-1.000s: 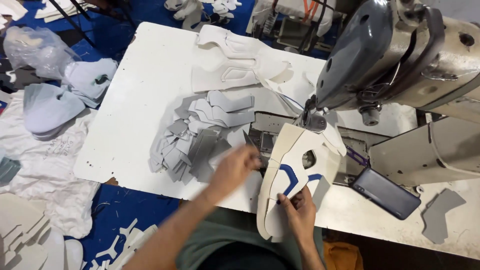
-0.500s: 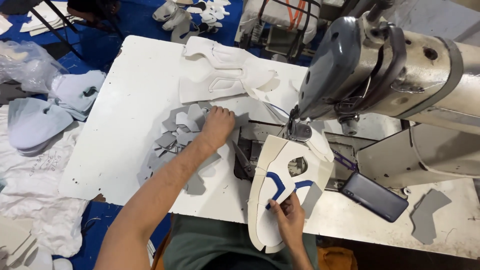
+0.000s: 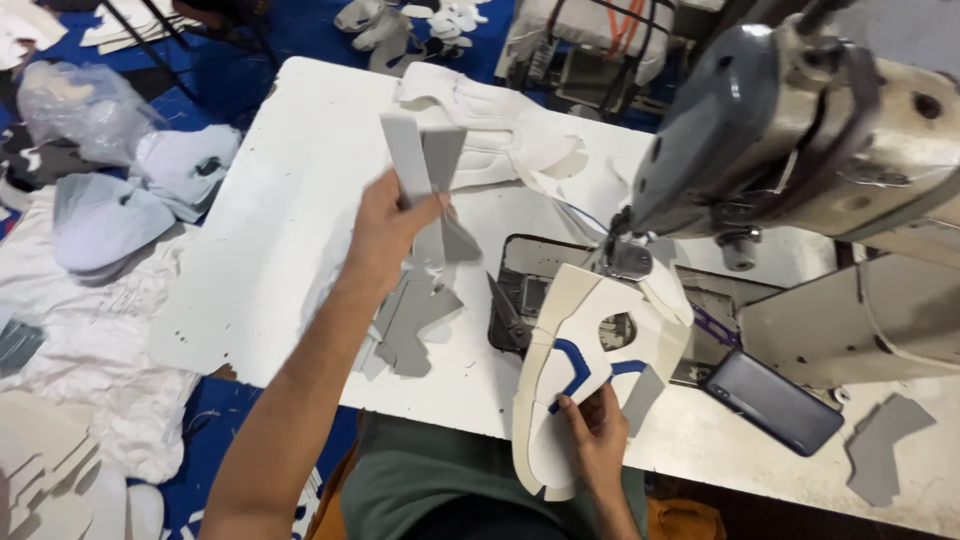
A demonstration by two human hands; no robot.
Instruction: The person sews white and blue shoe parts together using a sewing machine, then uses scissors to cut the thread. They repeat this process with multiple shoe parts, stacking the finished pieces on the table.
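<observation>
At the grey sewing machine point(image 3: 800, 130), our left hand point(image 3: 385, 235) pinches 1 flat grey cut piece point(image 3: 425, 165), seemingly light and floppy; our right hand point(image 3: 595, 435) grips the white-and-blue shoe upper point(image 3: 570, 370) beneath its needle.

Left of your raised left hand point(image 3: 385, 235) lies bare white tabletop point(image 3: 290, 200); rightward, the grey sewing-machine head point(image 3: 760, 130) blocks you.

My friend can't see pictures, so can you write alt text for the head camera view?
A person at a sewing machine lifts a grey cut piece in the left hand, above a grey pile. The right hand holds a white shoe upper with blue trim under the needle on the white table.
</observation>
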